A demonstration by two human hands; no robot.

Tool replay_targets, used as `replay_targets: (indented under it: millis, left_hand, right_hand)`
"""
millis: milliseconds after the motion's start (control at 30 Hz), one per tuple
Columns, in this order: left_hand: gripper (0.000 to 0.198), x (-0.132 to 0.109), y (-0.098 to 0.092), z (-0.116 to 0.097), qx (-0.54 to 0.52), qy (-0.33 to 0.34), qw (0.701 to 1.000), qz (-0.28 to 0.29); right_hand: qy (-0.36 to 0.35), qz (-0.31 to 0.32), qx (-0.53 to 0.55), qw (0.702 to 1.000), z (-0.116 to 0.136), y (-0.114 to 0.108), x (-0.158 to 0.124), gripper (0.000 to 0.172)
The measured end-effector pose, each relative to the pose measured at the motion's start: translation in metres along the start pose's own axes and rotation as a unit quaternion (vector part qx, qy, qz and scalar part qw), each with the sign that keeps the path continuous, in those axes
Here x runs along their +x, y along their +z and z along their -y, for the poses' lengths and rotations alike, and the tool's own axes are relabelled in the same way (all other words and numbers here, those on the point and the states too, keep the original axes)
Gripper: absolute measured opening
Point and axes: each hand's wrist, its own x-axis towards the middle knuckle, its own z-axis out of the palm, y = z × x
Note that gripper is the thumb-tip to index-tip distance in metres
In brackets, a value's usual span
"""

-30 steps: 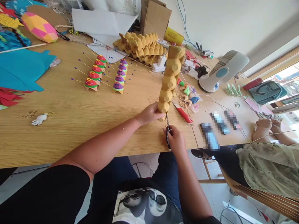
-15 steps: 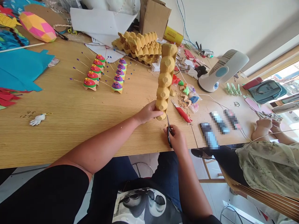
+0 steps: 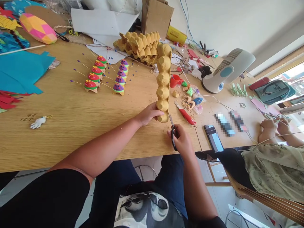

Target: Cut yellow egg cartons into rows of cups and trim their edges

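Observation:
My left hand (image 3: 150,114) grips the near end of a long yellow egg-carton strip (image 3: 163,77), holding it raised above the table with its bumps facing me. In my right hand (image 3: 181,139) is a pair of black-handled scissors (image 3: 173,128). Their blades point up beside the strip's lower right edge; whether they touch it I cannot tell. Left of the strip stand a row of painted red-and-green carton cups (image 3: 93,76) and a row of purple ones (image 3: 120,77), both with blue-tipped sticks poking out.
Behind lies a stack of yellow egg cartons (image 3: 140,47). To the right are a red-handled cutter (image 3: 186,115), a red cup (image 3: 174,81), coloured clay packets (image 3: 197,100), a white fan (image 3: 225,72) and a phone (image 3: 213,137). Another person's hands (image 3: 269,126) work at the far right.
The strip has swung left and stands more upright, uncovering the red cup behind it. The scissors have shifted slightly right, away from its edge.

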Motion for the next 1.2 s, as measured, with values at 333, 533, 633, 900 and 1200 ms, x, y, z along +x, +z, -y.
replay_targets:
  millis: [333, 533, 633, 900, 1200]
  left_hand:
    - [0.029, -0.001, 0.0, -0.001, 0.012, 0.002, 1.0, 0.003]
    - [0.029, -0.004, 0.004, -0.004, -0.02, -0.023, 0.999, 0.014]
    - [0.028, -0.005, 0.006, -0.006, -0.051, -0.048, 0.997, 0.018]
    - [0.03, -0.004, 0.006, -0.007, -0.087, -0.076, 0.993, 0.03]
    - [0.029, -0.002, -0.001, -0.002, -0.115, -0.084, 0.987, 0.072]
  right_hand:
    - [-0.032, -0.009, -0.082, 0.996, 0.004, -0.012, 0.003, 0.031]
    - [-0.024, -0.024, -0.051, 0.998, 0.002, 0.001, 0.003, 0.03]
    - [-0.021, -0.044, -0.038, 0.998, 0.001, 0.007, 0.002, 0.032]
    - [-0.027, -0.059, -0.023, 0.998, 0.0, 0.013, 0.0, 0.035]
    - [-0.033, 0.02, 0.156, 0.987, -0.004, 0.007, 0.004, 0.036]
